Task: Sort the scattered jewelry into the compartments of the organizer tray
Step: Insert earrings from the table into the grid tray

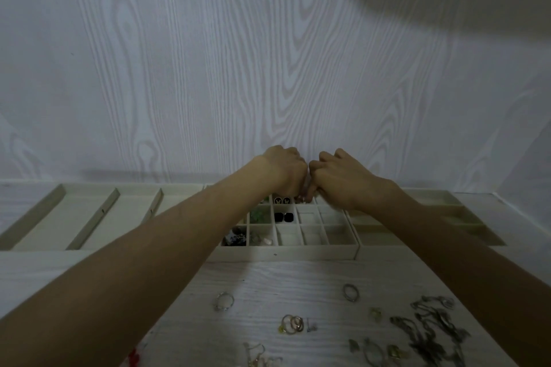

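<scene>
Over the far row of the tray, my left hand and right hand meet, fingers curled, pinching what may be a small pinkish earring; it is too tiny to be sure. I should lower it straight into one far cell and let go only once it sits below the dividers. Pale and gridded, the tray lies against the wall, with black studs and green beads in nearby cells. Rings and chains lie scattered on the table nearer me.
</scene>
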`<state>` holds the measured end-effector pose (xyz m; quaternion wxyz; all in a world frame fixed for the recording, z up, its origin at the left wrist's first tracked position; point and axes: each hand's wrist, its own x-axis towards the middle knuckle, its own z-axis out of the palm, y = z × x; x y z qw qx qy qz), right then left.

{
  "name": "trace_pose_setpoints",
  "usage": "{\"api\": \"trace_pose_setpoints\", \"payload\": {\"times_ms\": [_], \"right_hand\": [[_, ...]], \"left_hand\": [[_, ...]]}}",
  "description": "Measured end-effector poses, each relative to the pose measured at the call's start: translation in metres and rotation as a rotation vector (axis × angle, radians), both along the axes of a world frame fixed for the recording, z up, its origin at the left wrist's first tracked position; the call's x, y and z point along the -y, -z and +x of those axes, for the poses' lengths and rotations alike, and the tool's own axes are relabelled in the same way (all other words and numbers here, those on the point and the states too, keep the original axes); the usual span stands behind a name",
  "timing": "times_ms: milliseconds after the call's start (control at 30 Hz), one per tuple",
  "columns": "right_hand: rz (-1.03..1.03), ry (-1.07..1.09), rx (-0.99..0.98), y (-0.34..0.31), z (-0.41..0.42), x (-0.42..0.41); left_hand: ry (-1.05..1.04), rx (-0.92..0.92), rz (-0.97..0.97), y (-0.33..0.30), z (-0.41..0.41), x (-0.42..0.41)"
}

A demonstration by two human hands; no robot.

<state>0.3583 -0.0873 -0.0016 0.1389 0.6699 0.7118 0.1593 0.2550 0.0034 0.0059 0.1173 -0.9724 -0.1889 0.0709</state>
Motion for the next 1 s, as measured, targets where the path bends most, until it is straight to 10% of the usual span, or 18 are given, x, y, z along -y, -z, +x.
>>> {"api": "trace_pose_setpoints", "payload": {"times_ms": [700, 1000], "right_hand": [[-0.023, -0.010, 0.085, -0.008, -0.006, 0.003], [-0.033, 0.094, -0.256, -0.035, -0.023, 0.078]], "left_hand": [[-0.040, -0.013, -0.020, -0.004, 0.002, -0.004], [-0.114, 0.061, -0.217, -0.023, -0.058, 0.024]]}}
